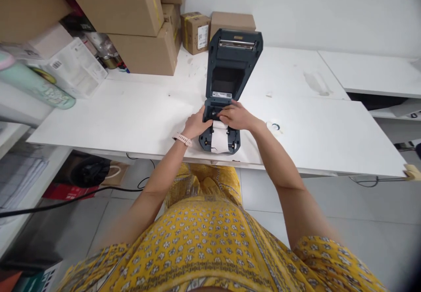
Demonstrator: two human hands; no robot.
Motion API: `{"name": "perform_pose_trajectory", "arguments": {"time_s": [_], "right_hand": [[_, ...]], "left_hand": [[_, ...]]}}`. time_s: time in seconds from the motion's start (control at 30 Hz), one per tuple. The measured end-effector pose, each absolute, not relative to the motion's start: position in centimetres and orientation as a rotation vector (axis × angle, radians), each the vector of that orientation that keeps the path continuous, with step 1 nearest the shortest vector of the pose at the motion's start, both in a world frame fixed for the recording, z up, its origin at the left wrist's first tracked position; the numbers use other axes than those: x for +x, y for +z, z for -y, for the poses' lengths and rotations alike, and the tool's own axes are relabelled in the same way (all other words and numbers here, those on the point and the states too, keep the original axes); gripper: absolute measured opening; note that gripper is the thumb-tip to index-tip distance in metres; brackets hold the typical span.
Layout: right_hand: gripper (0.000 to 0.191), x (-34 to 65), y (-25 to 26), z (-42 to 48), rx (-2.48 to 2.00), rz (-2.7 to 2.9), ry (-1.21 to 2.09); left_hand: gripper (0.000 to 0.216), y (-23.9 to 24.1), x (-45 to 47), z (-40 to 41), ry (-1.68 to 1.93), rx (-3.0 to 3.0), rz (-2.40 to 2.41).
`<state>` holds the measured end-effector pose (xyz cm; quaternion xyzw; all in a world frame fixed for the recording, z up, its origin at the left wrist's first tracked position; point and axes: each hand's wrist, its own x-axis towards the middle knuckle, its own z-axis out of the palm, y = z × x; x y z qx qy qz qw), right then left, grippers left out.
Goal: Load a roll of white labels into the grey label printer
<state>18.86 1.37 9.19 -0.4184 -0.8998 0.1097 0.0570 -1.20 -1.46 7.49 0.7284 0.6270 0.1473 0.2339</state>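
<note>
A dark label printer (204, 136) stands on the white table with its lid (235, 57) raised. Inside lies a white paper roll (219, 124), and its loose strip (219, 140) runs toward the printer's front edge. My left hand (196, 124) grips the printer's left side, its thumb over the rim close to the roll. A pale pink watch band circles that wrist. Just behind the roll, my right hand (237, 115) reaches into the compartment from the right with its fingers bent. What those fingertips hold, if anything, is hidden.
Cardboard boxes (141, 53) are stacked at the back left, and a smaller taped box (195, 33) stands behind the printer. A mint-green bottle (39, 83) leans at the far left. A small ring-shaped item (275, 126) lies right of my right wrist. Cables (115, 188) hang below the table.
</note>
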Motion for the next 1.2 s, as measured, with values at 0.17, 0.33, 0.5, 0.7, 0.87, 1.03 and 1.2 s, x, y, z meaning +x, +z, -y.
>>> {"name": "perform_pose_trajectory", "arguments": {"time_s": [0.17,0.33,0.5,0.7,0.87,1.03,1.2], "right_hand": [[0.034,17.6,9.1,-3.2,-1.207,3.001,0.602],[0.040,19.7,10.7,-3.2,-1.030,2.721,0.997],[0.049,27.4,14.5,0.6,-0.792,2.150,1.159],[0.043,39.7,12.3,4.9,-1.015,1.589,0.972],[0.035,44.6,5.3,6.8,-1.265,1.431,0.974],[0.045,44.8,1.3,5.7,-1.407,1.250,1.154],[0.046,43.8,1.4,1.0,-1.384,1.331,1.207]], "left_hand": [[0.076,7.3,-1.2,1.3,0.340,2.044,-1.721],[0.083,5.5,-1.4,0.8,0.452,2.046,-1.715],[0.080,4.3,-1.6,0.7,0.559,2.106,-1.670],[0.074,4.5,-1.5,1.0,0.547,2.084,-1.742],[0.069,5.3,-1.0,1.4,0.448,2.131,-1.832],[0.066,6.4,-0.6,1.7,0.377,2.125,-1.886],[0.065,7.0,-0.3,1.9,0.321,2.132,-1.925]]}}
